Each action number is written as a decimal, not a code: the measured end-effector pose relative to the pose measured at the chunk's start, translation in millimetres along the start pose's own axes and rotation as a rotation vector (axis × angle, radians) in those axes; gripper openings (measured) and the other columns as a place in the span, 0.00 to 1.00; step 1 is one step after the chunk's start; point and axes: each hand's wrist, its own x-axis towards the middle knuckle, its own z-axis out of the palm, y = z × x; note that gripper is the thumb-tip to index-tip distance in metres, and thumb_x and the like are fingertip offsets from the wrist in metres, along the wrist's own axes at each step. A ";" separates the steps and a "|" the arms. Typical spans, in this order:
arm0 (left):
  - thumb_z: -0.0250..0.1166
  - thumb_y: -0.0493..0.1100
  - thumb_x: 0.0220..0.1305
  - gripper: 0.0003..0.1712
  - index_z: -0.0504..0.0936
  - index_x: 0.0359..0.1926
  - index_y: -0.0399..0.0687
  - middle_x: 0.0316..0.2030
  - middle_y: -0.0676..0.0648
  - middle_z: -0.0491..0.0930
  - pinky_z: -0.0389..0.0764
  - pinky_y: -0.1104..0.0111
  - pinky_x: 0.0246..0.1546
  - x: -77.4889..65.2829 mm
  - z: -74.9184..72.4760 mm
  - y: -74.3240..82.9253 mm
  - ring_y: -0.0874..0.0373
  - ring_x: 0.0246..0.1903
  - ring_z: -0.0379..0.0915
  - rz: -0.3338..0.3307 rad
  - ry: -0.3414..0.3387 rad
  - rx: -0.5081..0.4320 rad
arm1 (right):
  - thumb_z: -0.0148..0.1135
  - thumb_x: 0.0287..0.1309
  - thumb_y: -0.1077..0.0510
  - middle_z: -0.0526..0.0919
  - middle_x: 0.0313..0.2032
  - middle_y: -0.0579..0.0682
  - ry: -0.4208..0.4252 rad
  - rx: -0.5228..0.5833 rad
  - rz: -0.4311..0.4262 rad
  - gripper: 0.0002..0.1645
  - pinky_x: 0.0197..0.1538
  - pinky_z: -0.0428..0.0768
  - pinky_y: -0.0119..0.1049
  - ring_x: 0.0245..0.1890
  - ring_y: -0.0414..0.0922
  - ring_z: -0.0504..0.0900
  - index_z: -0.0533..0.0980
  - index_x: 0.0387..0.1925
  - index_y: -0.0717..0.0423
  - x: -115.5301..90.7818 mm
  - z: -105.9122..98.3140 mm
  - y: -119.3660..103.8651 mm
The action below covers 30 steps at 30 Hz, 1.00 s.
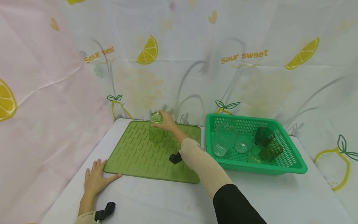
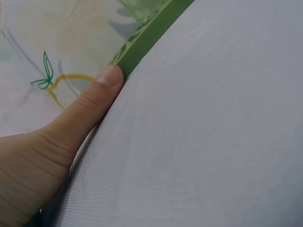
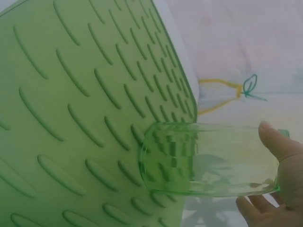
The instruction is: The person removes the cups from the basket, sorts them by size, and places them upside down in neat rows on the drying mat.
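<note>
A tall green-tinted drinking glass (image 1: 156, 132) stands upright at the back of the green ridged drying mat (image 1: 139, 161). My right hand (image 1: 167, 122) grips it near the top, thumb on one side and fingers on the other. In the right wrist view, the wider end of the glass (image 3: 213, 158) meets the mat and the narrower end is in the hand (image 3: 284, 170). My left hand (image 1: 95, 180) lies on the white table at the mat's front left corner, fingers spread. Its thumb (image 2: 90, 101) touches the mat's edge in the left wrist view.
A green plastic basket (image 1: 300, 168) stands right of the mat. Inside are a tall clear glass (image 1: 221, 149), a short clear glass (image 1: 243, 143), a dark tumbler (image 1: 264, 135) and brownish glasses (image 1: 258, 155). A lemon-printed cloth (image 1: 179, 77) hangs behind the table.
</note>
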 end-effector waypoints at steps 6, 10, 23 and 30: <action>0.69 0.67 0.44 0.61 0.59 0.64 0.24 0.63 0.18 0.50 0.35 0.35 0.63 0.6 -0.5 0.2 0.26 0.66 0.39 -0.002 -0.006 -0.002 | 0.67 0.54 0.48 0.60 0.68 0.57 0.033 0.032 0.025 0.50 0.66 0.66 0.47 0.67 0.53 0.61 0.53 0.71 0.60 -3.3 2.8 1.8; 0.69 0.67 0.44 0.61 0.59 0.64 0.24 0.63 0.18 0.49 0.35 0.35 0.63 0.1 -0.9 0.4 0.26 0.66 0.39 -0.003 -0.006 -0.007 | 0.67 0.54 0.48 0.60 0.69 0.57 0.038 0.047 0.032 0.52 0.66 0.65 0.47 0.67 0.53 0.61 0.51 0.71 0.61 -5.1 3.6 1.4; 0.70 0.67 0.43 0.61 0.59 0.64 0.25 0.63 0.18 0.49 0.35 0.35 0.63 -0.4 -1.3 -1.0 0.26 0.66 0.39 -0.011 -0.015 -0.006 | 0.65 0.57 0.47 0.62 0.67 0.57 0.013 0.058 0.018 0.48 0.64 0.68 0.47 0.65 0.53 0.65 0.52 0.71 0.57 -7.9 4.6 2.1; 0.70 0.66 0.43 0.61 0.59 0.63 0.24 0.63 0.18 0.50 0.35 0.35 0.62 -0.3 -2.9 1.1 0.26 0.65 0.40 -0.005 -0.009 -0.012 | 0.62 0.59 0.48 0.60 0.68 0.55 -0.083 0.010 -0.040 0.47 0.65 0.66 0.49 0.66 0.53 0.64 0.49 0.72 0.53 -6.0 0.0 -0.4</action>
